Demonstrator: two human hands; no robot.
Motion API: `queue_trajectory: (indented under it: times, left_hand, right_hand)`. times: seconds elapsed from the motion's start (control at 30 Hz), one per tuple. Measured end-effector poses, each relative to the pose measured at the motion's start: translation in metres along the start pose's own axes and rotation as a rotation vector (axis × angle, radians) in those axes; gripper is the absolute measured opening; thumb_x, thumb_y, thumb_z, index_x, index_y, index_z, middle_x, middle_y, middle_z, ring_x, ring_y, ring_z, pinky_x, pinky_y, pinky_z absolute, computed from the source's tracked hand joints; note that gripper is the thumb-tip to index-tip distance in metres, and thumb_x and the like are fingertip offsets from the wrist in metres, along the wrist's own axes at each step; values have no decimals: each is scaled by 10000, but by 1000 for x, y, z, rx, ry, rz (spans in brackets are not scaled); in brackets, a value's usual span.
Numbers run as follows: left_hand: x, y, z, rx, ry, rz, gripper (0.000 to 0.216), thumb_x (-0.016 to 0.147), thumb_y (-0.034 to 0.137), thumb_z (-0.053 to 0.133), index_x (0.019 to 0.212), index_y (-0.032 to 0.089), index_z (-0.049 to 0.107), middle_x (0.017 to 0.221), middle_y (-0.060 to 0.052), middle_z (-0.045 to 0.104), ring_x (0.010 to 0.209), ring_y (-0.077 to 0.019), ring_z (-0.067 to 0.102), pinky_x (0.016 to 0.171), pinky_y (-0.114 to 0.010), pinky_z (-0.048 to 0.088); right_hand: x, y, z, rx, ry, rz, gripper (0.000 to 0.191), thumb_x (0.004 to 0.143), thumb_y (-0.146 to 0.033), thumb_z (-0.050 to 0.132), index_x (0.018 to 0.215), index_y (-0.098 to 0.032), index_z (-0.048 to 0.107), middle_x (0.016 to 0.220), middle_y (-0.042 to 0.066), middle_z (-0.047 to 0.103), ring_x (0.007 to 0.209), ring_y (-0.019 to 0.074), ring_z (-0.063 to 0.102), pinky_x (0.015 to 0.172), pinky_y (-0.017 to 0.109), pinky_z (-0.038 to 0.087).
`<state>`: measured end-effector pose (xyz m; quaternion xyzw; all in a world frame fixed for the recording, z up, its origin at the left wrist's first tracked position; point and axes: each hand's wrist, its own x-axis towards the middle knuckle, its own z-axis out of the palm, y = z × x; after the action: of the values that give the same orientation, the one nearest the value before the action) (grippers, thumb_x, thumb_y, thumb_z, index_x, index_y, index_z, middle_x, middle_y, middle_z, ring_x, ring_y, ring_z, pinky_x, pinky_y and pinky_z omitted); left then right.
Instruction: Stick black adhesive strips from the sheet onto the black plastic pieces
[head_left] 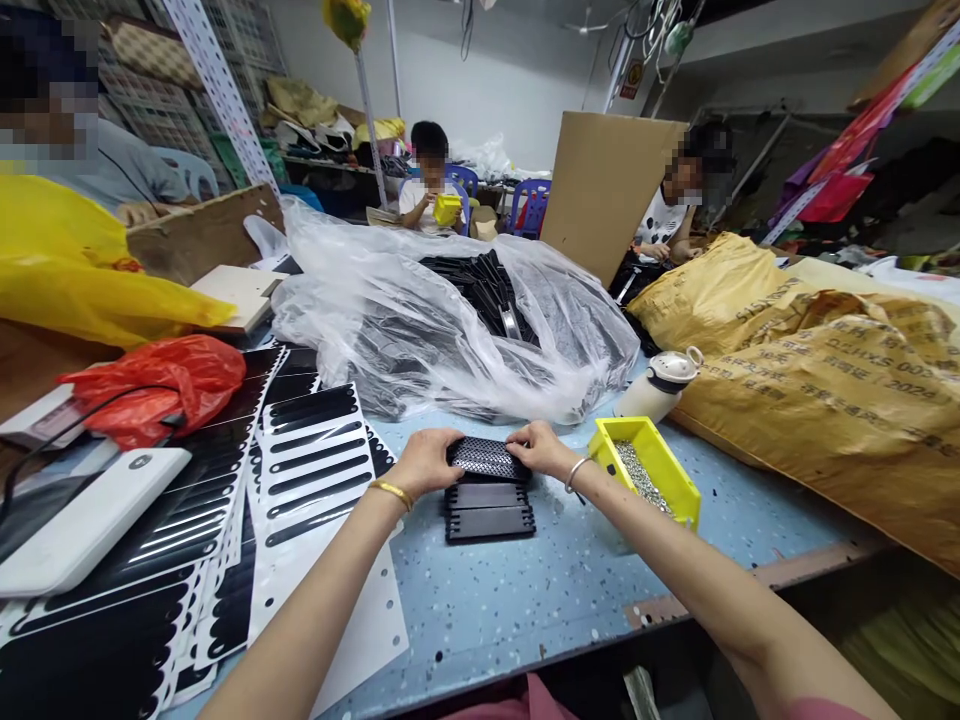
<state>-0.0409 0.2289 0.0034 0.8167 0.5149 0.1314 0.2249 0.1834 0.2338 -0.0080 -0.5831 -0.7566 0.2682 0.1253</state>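
Observation:
My left hand (427,461) and my right hand (541,449) grip opposite ends of a black patterned strip piece (489,458), fingers closed on its edges. Its exact kind I cannot make out. Right below it, a stack of dark strips (491,522) with notched ends lies on the blue speckled table (517,610). Left of my left hand are white sheets (322,470) bearing black rounded strips. To the right of my right hand stands a yellow bin (682,480) holding small shiny metal parts (641,478).
A clear plastic bag (375,320) of black strips spreads across the back. A white bottle (660,385) stands by a large yellow sack (832,400) at right. At left lie a red bag (169,385) and a white power bank (97,520). Other people sit beyond.

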Motion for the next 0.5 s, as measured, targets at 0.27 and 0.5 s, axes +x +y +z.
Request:
queue_trajectory:
  times: [0.27,0.5]
  left_hand:
    - [-62,2,7,-71,180,-92,442,692,308,679,1116,183,665,1125,-88,715,1045,-289,655,944,-372,482]
    - [-99,4,42,-82,141,61,629,580,172,738,1198,148,627,1352,-174,573,1260,-342,525,1048,-455,435]
  right_hand:
    - [-68,-3,-11,43,173,86,258,855,-289,559,816,-95,723,754,85,700,712,203,632,655,272,474]
    - [-124,-2,29,49,149,-126,686,536,-335,870,1145,-107,649,1106,172,655,989,309,627,871,428,520]
